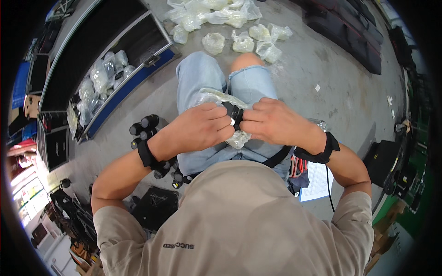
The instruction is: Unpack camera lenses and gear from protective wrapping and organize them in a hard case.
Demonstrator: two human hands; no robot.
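Over my lap, both hands grip a small black fitting (233, 112) with ridged dark edges; its exact kind cannot be made out. My left hand (205, 126) is closed on its left side, the fingers curled in. On the opposite side my right hand (269, 120) pinches it with bent fingers. A little white shows beside the left fingertips. Beneath the hands a crumpled clear plastic bag (239, 139) lies across my thighs, partly covered by the hands. Black bands circle both wrists.
Several bagged items (213, 43) lie on the grey floor ahead. An open black case (159, 34) with blue trim, at left, holds more plastic-wrapped pieces (99, 76). Black cylinders (149, 121) stand by my left knee. Dark padded bags (343, 34) lie far right; a printed sheet (317, 181) is at right.
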